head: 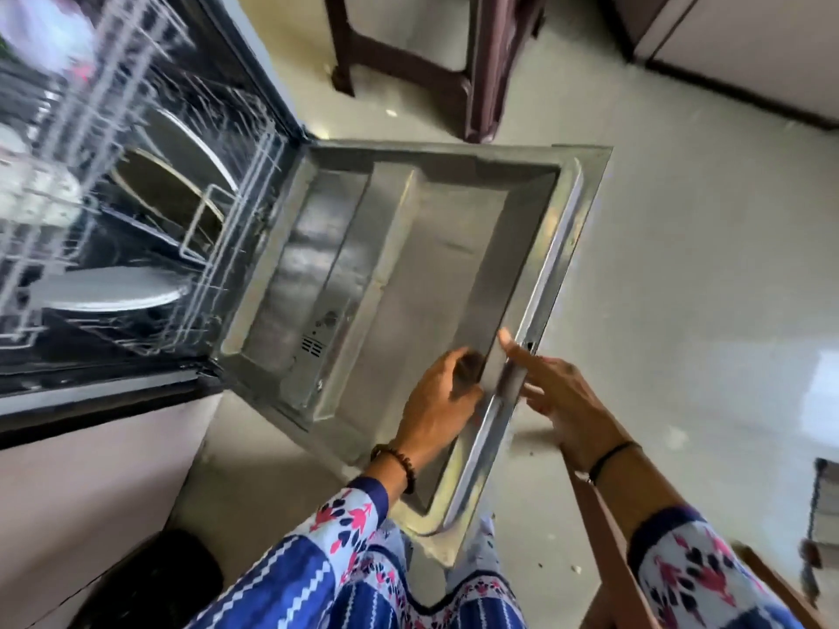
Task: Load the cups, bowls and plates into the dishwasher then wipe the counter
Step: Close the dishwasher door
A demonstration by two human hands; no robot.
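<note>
The dishwasher door [408, 265] hangs open in front of the person, its steel inner face turned up toward the camera. Both hands are at its free top edge. The left hand [436, 401] has its fingers curled against the inner lip of that edge and holds it. The right hand [558, 392] lies on the outer side with straight fingers touching the rim. The wire rack [268, 165] inside already carries a white plate [113, 292] and a larger steel plate [181, 143], so this looks like the door being swung shut, though the blurred frame alone cannot settle the direction. To do it well, lift evenly with both hands near the middle of the edge. Keep the rack pushed fully in so nothing fouls the door, and move the left fingers off the inner lip before it meets the seal. The door's hinged side sits at the tub and its free edge points toward the person. The door's long axis runs along that free edge, slanting from upper right to lower middle of the view.
</note>
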